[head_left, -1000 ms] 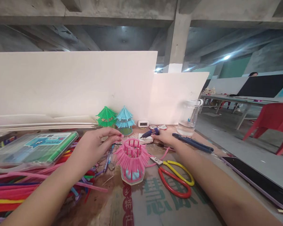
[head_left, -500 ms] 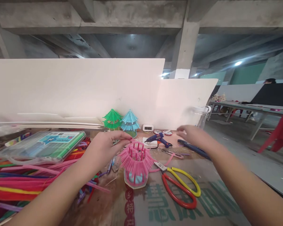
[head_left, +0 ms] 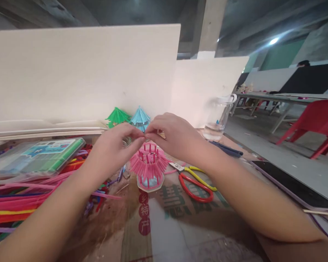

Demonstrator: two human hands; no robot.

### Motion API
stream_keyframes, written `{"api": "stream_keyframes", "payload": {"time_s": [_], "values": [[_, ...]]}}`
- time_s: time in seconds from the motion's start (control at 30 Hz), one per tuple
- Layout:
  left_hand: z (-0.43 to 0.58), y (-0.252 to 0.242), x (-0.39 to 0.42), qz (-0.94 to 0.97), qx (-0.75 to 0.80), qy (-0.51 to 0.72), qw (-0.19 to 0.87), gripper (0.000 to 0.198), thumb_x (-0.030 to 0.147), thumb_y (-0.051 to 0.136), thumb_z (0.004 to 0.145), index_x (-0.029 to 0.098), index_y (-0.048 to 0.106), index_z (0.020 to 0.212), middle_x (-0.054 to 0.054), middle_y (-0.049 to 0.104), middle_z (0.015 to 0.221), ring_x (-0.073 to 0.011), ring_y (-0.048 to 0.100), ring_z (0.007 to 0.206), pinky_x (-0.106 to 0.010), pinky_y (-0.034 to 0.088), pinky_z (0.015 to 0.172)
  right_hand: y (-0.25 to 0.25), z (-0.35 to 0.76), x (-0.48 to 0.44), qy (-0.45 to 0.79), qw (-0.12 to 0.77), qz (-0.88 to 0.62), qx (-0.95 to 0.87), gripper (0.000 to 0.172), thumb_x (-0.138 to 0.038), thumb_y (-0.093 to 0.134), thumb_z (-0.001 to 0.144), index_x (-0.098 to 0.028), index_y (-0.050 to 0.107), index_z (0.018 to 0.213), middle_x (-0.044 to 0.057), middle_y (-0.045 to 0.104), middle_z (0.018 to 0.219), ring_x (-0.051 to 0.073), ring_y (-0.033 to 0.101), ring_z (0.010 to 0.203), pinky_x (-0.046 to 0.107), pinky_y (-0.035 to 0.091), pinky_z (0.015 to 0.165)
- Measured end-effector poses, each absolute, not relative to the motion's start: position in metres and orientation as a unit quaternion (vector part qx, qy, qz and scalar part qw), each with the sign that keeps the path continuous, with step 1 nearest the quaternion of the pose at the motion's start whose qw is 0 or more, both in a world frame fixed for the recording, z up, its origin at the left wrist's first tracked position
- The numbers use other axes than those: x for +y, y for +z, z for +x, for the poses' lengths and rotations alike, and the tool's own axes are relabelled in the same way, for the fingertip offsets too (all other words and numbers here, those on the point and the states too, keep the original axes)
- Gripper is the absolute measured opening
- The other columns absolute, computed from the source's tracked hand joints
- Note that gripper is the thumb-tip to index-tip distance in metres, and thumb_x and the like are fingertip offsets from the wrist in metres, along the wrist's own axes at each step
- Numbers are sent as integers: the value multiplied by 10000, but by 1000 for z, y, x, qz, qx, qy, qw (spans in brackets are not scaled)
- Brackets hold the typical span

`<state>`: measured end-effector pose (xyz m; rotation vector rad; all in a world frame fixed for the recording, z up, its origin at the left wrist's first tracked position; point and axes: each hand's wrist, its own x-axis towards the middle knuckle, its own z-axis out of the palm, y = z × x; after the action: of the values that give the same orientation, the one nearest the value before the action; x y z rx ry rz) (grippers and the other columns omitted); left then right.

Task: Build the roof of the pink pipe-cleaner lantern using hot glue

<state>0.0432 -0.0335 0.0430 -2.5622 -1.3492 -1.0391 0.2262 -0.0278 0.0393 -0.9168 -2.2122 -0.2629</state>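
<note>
My left hand (head_left: 117,147) and my right hand (head_left: 175,136) meet fingertip to fingertip over the table, both closed in a pinch. Whatever they hold between them is too small to make out. Just below the fingertips stands a pink pipe-cleaner pavilion (head_left: 149,163), with a fringed roof, a ring of short upright posts on top and a pale octagonal base. Red-and-yellow-handled scissors (head_left: 196,187) lie beside it, partly behind my right forearm. Behind my hands stand a green pipe-cleaner pavilion (head_left: 118,115) and a light blue one (head_left: 140,115), their lower parts covered.
Loose coloured pipe cleaners (head_left: 22,202) cover the left side, with a clear plastic case (head_left: 35,156) on top. On the right are a clear jug (head_left: 215,122), dark blue pliers (head_left: 226,148) and a phone (head_left: 292,182). A white board (head_left: 84,76) stands behind.
My right hand has come in from the right, near the pliers, to meet my left hand's fingertips. The view has tilted down, showing the phone, and the glue gun is now hidden.
</note>
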Motion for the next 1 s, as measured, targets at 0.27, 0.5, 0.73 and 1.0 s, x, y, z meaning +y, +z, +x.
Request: {"api": "stream_keyframes", "payload": {"time_s": [0.27, 0.5, 0.73, 1.0], "values": [[43, 39, -31, -829, -434, -352, 29, 196, 387, 563, 812, 229, 677, 796, 8, 644, 812, -187, 592, 790, -282, 440, 755, 32, 229, -36, -102, 360, -353, -858, 156, -132, 517, 913, -184, 629, 817, 25, 645, 828, 183, 533, 835, 317, 381, 788], [44, 40, -36, -839, -436, -326, 2, 192, 377, 559, 809, 231, 681, 791, 14, 662, 799, -183, 598, 761, -277, 455, 730, 29, 234, -35, -54, 378, -341, -859, 96, -181, 617, 863, -183, 589, 772, 7, 643, 786, 179, 540, 821, 308, 375, 743], [42, 42, -32, -853, -430, -294, -25, 219, 375, 531, 830, 242, 705, 836, 5, 697, 862, -197, 629, 840, -299, 482, 774, 27, 238, -35, -20, 368, -346, -863, 77, -165, 601, 873, -177, 620, 799, 15, 653, 827, 164, 570, 823, 288, 409, 730], [29, 29, -8, -894, -369, -253, -30, 240, 327, 533, 873, 218, 747, 889, -33, 688, 1014, -199, 652, 913, -338, 496, 838, 24, 234, -36, -8, 297, -386, -873, 72, -150, 624, 865, -156, 657, 801, 40, 660, 837, 187, 559, 874, 300, 410, 753]]}}
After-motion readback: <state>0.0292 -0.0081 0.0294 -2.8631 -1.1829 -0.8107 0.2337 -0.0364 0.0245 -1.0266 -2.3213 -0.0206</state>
